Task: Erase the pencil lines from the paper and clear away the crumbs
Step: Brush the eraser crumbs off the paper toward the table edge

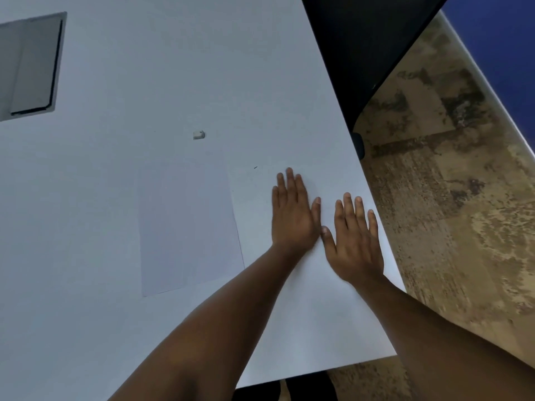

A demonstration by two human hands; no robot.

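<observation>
White laminate runs under everything here, and nearest you, low and right of centre in the frame, both your hands lie flat on the table [86,256] close to its right edge. Your left hand [292,218] and your right hand [354,244] are spread with the fingers straight, palms down, side by side with the thumbs almost meeting; neither holds anything. This looks like the crumb-clearing part of the job, so keep the palms low and the fingers together, and sweep in one steady stroke toward the right edge, which is just beside your right hand, rather than dabbing, which would only scatter the bits. Use the outer edge of a hand as a blade, and light pressure will stop crumbs smearing grey on the surface. A small dark fleck [255,167] lies just beyond your left fingertips; catch it on the next pass. To the left of your hands, in the middle of the frame, the paper [188,227] lies flat and apart from them; no pencil lines show on it from this view, though faint ones would be hard to tell. Farther off, above the sheet's top edge, sits the eraser [199,135], untouched. At the upper left a grey hatch [31,68] is set into the table. No brand, label or writing can be read anywhere.
</observation>
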